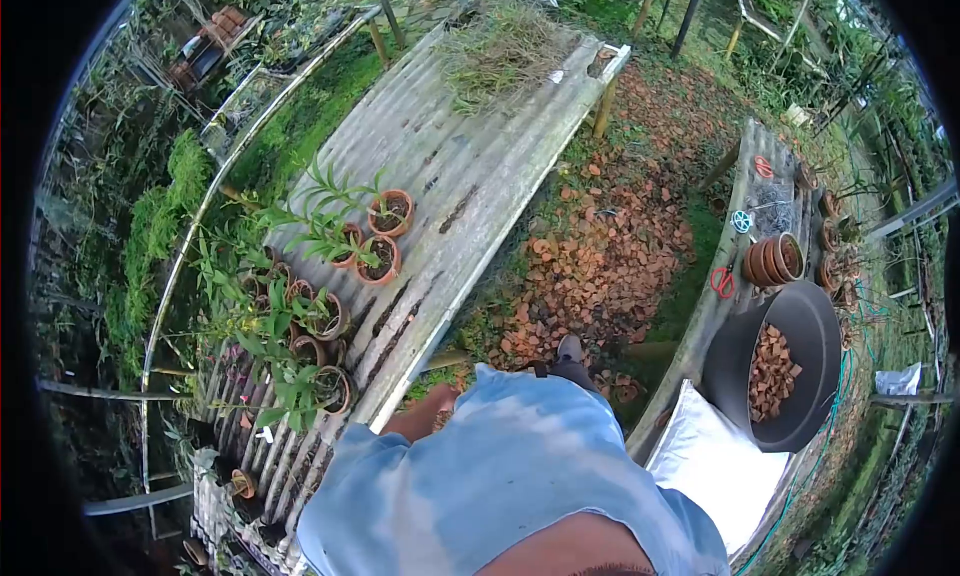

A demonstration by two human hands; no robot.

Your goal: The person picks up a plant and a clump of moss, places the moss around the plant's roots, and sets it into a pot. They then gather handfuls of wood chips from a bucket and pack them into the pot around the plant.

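Soft, even daylight; strong fisheye warping, black vignetted corners.

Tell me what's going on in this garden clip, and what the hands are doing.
A person in a light blue shirt stands between two benches; neither hand is in view, so nothing is visibly held. On the person's left, a long corrugated grey bench carries small terracotta pots with green plants and a heap of dry roots. On the right, a narrow bench holds a dark round basin of broken brick-red chips, stacked terracotta pots, red-handled scissors and a white sack.
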